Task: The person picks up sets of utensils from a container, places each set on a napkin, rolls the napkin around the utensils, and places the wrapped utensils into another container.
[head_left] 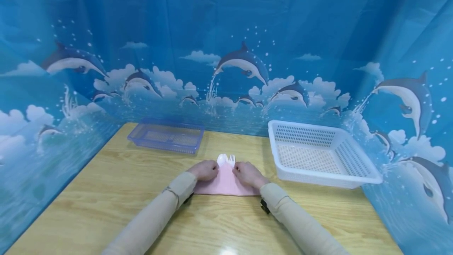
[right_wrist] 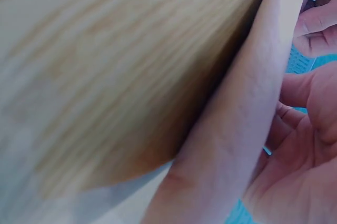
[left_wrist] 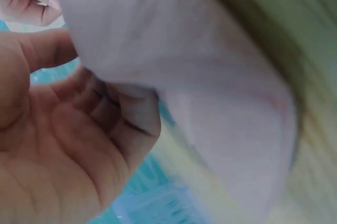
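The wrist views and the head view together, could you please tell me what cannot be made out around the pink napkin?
- Spoon and fork: only their heads show in the head view; the napkin hides the handles.
- Grip of the left hand and right hand: too small in the head view; both wrist views are blurred and filled by the napkin.
- Blue tray: contents too faint to tell.

A light wooden table [head_left: 106, 192] with a glossy, visible grain filled the foreground, a bright glare of overhead light showing on its near edge. A blue curtain [head_left: 226, 30] printed with leaping dolphins, white clouds and splashing water enclosed it at the back and on both sides, hanging in soft vertical folds.
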Demonstrator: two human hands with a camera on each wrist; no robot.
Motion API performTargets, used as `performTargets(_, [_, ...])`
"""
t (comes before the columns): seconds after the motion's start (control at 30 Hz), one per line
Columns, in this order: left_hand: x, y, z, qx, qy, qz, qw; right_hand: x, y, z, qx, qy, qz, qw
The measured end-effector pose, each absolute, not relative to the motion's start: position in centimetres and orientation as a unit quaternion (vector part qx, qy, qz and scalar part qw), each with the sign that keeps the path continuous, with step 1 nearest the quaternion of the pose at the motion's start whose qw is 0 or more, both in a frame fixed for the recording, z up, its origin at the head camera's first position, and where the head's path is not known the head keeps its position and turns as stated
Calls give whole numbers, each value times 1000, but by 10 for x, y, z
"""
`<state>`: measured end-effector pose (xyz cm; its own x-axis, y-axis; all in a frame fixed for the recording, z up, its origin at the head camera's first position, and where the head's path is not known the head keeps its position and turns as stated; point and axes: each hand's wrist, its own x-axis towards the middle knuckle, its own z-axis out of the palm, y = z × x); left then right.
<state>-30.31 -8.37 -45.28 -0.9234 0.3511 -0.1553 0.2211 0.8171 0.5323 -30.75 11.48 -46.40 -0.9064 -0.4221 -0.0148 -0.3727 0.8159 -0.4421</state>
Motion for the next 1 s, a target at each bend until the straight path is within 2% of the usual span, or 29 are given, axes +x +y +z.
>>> performTargets(0.1, [-297, -80, -452, 173, 956, 230, 59, -306, 114, -464, -204, 950, -229, 63])
performTargets(0.2, [-290, -76, -453, 238, 952, 194, 7, -306, 115, -465, -206, 949, -231, 62])
performTargets(0.33, [-282, -74, -454, 346, 923, 167, 17, -307, 115, -465, -202, 948, -237, 64])
performTargets(0.47, [-279, -75, -455, 403, 903, 150, 20, -308, 117, -463, -191, 950, -239, 65])
performTargets(0.67, [-280, -78, -455, 401, 899, 167, 54, -306, 126, -461, -156, 956, -242, 62])
performTargets(0.83, [-279, -79, -454, 393, 900, 174, 66, -296, 143, -453, -147, 971, -183, 45])
performTargets(1.0, [-279, -81, -455, 394, 897, 191, 66, -278, 153, -443, -156, 975, -127, 93])
